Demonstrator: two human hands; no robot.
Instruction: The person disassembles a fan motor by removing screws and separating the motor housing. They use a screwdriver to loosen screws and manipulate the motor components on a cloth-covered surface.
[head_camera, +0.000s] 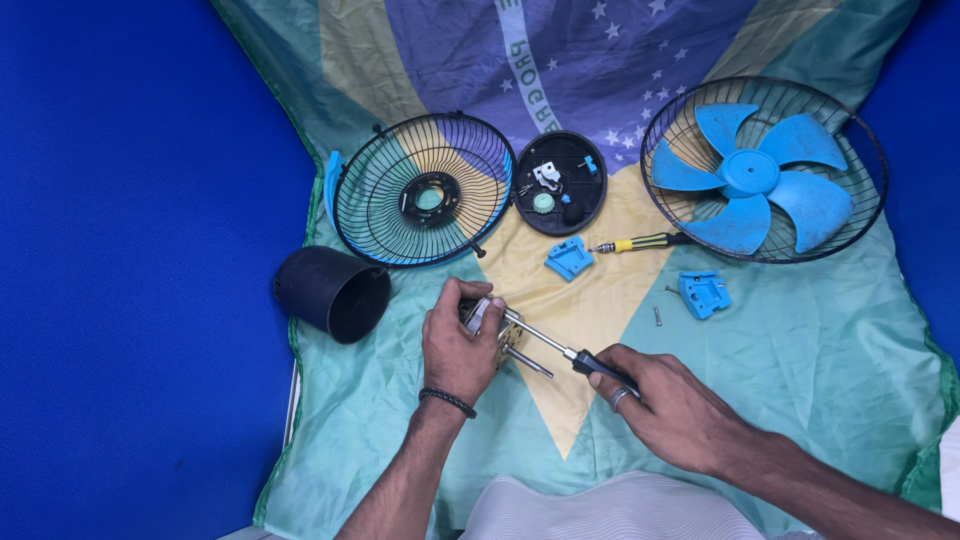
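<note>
On the flag-covered table (820, 350), biggest first: fan guard with blue blades (765, 168), empty wire guard (424, 190), black cone cover (333, 293). Left hand (456, 345) has fingers wrapped round the little motor (503, 335), just below the guards; right hand (665, 400) fingers pinch a screwdriver (570, 353) against it.

Shiny bare metal motor (497, 330) at centre; glossy cloth (800, 330) beneath; matt black plastic cup (332, 293) at left; smooth blue plastic blades (752, 172) in a black wire grille (868, 140), upper right.
</note>
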